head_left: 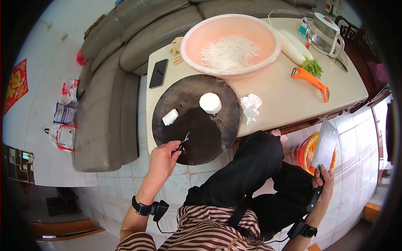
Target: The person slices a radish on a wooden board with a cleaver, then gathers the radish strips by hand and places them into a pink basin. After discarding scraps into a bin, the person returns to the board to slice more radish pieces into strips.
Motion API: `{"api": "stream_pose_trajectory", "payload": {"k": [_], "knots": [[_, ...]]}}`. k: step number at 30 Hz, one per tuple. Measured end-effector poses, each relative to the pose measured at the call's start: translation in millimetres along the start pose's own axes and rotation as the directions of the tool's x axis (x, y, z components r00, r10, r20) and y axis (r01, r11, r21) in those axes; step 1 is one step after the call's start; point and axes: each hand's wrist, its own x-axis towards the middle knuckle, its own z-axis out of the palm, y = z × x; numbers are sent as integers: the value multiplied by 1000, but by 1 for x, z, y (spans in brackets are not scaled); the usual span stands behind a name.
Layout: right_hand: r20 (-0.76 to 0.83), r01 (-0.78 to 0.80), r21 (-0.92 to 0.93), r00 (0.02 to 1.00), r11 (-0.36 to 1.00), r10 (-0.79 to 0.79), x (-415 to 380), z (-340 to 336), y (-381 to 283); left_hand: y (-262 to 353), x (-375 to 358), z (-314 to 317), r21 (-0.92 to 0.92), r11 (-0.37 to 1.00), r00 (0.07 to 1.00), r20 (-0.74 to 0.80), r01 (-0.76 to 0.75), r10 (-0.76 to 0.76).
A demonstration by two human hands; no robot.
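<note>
My left hand (164,158) is closed over the near left edge of the round dark chopping board (197,144). Between its fingertips is what looks like a small pair of scissors (184,140), with thin silvery tips and a dark handle. A thick round chunk of white radish (210,103) and a smaller cut white piece (170,117) lie on the board. Off to the right, beside my knee, my right hand (324,184) grips the black handle of a cleaver (325,144), its broad blade pointing up.
A pink basin (190,62) of white shreds stands behind the board. Around it are a phone (158,73), a crumpled tissue (251,108), an orange peeler (310,79), a whole white radish (293,47) and a glass jug (324,35). A lined bin (307,146) sits on the floor.
</note>
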Motion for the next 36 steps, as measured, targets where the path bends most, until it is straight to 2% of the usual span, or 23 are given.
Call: {"api": "stream_pose_trajectory", "payload": {"k": [1, 3, 4, 6, 7, 9, 11, 15, 17, 23, 27, 30, 32, 33, 36], "knots": [[-5, 6, -2, 1000, 1000, -6, -1, 4, -1, 0, 0, 1, -2, 1000, 1000, -2, 1, -1], [-10, 14, -8, 1000, 1000, -14, -2, 7, -2, 0, 4, 1, 200, 973, 993, -14, -115, 120], [5, 23, -5, 1000, 1000, -22, -2, 7, -1, -3, 6, 2, 199, 973, 993, -16, -115, 121], [19, 34, -1, 999, 999, -34, -1, 8, 0, -10, 11, 4, 58, 997, 998, -21, -55, 56], [20, 30, 1, 999, 1000, -30, -1, 8, 0, -11, 13, 5, 56, 997, 998, -21, -60, 61], [13, 30, 2, 999, 1000, -30, -1, 9, 0, -12, 19, 6, -170, 985, 995, -95, 27, -43], [-1, 26, 14, 1000, 1000, -26, -1, 10, 0, -12, 25, 7, -228, 974, 993, -109, 22, -48], [10, 27, 6, 1000, 1000, -27, 0, 12, -1, -11, 36, 6, -171, 985, 999, -38, -29, 23], [13, 42, -1, 999, 999, -42, -2, 16, -1, -5, 38, 3, -61, 986, 988, 7, -156, 157], [10, 37, -21, 999, 999, -37, -4, 27, -4, 3, 45, -1, -41, 975, 973, 70, -217, 220], [25, 23, -40, 999, 999, -22, -2, 28, -3, 4, 55, -2, 11, 982, 975, 122, -190, 187], [15, 26, -49, 1000, 998, -25, -1, 30, -4, 1, 55, -3, -41, 987, 976, 148, -152, 157], [23, 27, -62, 999, 998, -26, -2, 31, -4, -2, 48, -5, -208, 972, 982, 126, -111, 140], [18, 27, -62, 1000, 998, -25, -2, 30, -4, -3, 44, -8, -210, 971, 981, 130, -113, 142], [30, 31, -61, 999, 998, -29, -1, 30, -3, -2, 29, -18, -239, 971, 967, 247, 5, 56]]}}
